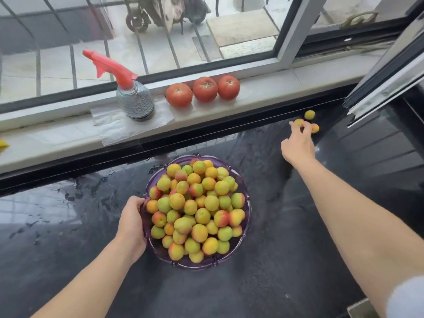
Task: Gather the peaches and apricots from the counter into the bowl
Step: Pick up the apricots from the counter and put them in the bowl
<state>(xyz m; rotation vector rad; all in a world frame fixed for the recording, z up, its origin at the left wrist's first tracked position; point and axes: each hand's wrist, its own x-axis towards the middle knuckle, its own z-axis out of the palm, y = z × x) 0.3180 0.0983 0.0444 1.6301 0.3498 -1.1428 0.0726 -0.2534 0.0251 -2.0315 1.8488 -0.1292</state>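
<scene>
In the head view, the purple bowl (243,180) is sitting on the wet black counter (286,260), piled well above its rim with peaches and apricots (197,210), and the left hand (132,226) is gripping the bowl's left rim with curled fingers. The right hand (298,145) is reaching to the far right of the counter, its fingertips closing on one of the three loose apricots (299,122) lying near the window track. Judging from this, the task is nearing completion, with only those three fruits remaining outside the bowl.
</scene>
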